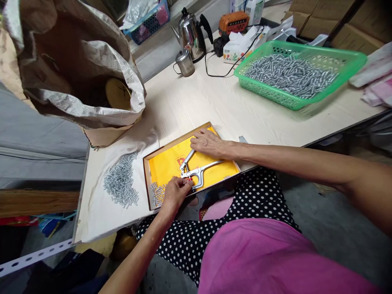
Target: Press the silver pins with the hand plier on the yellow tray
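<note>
A pair of silver hand-press pliers with a spring and a red part at the jaws lies in a shallow cardboard tray lined with yellow. My right hand is closed around the end of the upper handle; the lower handle points right, free of it. My left hand has thumb and finger pinched together right at the jaws; whatever sits between them is too small to make out. Beside that hand, a few small metal pins lie in the tray's near left corner.
A heap of small metal pins rests on white cloth left of the tray. A green basket at the right holds many more. An open paper sack stands at left. Behind are a kettle, a metal cup and a cable.
</note>
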`<state>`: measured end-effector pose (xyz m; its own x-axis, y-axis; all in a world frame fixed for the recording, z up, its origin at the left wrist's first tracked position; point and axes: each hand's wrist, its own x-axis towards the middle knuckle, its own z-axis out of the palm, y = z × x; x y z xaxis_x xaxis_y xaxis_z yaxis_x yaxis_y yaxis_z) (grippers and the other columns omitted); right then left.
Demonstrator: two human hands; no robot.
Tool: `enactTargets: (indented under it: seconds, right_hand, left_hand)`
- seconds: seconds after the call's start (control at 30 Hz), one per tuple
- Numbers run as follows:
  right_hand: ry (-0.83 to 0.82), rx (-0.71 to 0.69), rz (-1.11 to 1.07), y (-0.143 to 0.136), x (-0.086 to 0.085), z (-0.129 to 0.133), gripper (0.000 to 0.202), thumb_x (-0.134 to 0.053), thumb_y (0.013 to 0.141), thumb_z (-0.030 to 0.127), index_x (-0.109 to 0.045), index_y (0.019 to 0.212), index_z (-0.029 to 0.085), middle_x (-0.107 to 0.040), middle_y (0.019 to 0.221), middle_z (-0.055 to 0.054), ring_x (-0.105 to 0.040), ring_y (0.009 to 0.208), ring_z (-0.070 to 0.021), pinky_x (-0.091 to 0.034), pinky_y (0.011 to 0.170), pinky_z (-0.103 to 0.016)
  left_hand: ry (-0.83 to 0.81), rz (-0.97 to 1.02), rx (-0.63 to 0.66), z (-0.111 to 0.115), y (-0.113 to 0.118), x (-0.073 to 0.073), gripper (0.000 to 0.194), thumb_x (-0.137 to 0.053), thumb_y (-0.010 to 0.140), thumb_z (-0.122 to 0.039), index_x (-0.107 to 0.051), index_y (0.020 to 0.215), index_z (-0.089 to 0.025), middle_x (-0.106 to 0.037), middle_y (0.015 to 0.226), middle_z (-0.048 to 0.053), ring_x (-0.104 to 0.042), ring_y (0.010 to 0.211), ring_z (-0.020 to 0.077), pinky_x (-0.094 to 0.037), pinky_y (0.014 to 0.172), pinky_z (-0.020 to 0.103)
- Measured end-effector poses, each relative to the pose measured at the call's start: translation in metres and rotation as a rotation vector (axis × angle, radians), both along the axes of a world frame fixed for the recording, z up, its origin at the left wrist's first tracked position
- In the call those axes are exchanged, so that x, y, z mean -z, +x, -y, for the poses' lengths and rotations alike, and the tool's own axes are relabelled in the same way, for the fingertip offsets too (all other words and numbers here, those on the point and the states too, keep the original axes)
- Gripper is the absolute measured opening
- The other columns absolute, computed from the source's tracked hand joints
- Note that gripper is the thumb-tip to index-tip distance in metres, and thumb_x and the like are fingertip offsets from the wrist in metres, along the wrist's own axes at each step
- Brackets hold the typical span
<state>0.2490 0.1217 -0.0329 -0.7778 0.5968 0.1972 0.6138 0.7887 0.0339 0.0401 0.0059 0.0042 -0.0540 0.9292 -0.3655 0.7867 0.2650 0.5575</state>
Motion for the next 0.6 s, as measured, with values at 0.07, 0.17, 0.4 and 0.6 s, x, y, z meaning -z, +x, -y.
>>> enactTargets:
  seconds: [0.07, 0.17, 0.4, 0.6]
  right_hand:
    - [-0.004, 0.033, 0.006, 0.002, 0.0, 0.003, 0.028, -0.034, 0.097, 0.01, -0.06, 0.1, 0.019, -0.064, 0.097, -0.008, -0.048, 0.1, -0.0251, -0.031, 0.088, -0.042]
    - [-0.02, 0.045, 0.014, 0.003, -0.003, 0.004, 0.028, -0.035, 0.097, 0.011, -0.061, 0.1, 0.019, -0.064, 0.096, -0.009, -0.048, 0.098, -0.0252, -0.031, 0.087, -0.042]
    - [-0.166, 0.068, -0.027, 0.018, -0.012, 0.011, 0.046, -0.057, 0.09, 0.054, -0.061, 0.113, 0.015, -0.063, 0.11, -0.013, -0.049, 0.104, -0.0288, -0.035, 0.091, -0.043]
    - [-0.21, 0.009, -0.001, 0.033, -0.012, 0.027, 0.082, -0.064, 0.078, 0.068, -0.048, 0.134, 0.009, -0.058, 0.127, -0.018, -0.048, 0.116, -0.033, -0.036, 0.098, -0.045]
  left_hand:
    - [0.008, -0.007, 0.002, 0.0, 0.001, -0.001, 0.026, -0.068, 0.07, -0.039, -0.066, 0.054, -0.019, -0.06, 0.065, 0.003, -0.058, 0.068, 0.0187, -0.042, 0.061, 0.027]
    - [0.016, 0.013, 0.001, 0.002, -0.001, -0.001, 0.026, -0.067, 0.07, -0.04, -0.068, 0.056, -0.019, -0.062, 0.067, 0.003, -0.059, 0.072, 0.02, -0.044, 0.063, 0.028]
    - [-0.03, 0.116, -0.047, 0.006, -0.006, 0.009, 0.03, -0.066, 0.072, -0.045, -0.068, 0.06, -0.018, -0.065, 0.065, 0.004, -0.059, 0.064, 0.018, -0.044, 0.057, 0.026]
    - [-0.041, 0.134, -0.087, 0.007, -0.005, 0.008, 0.03, -0.068, 0.071, -0.045, -0.067, 0.059, -0.017, -0.062, 0.058, 0.001, -0.057, 0.056, 0.0155, -0.041, 0.053, 0.025]
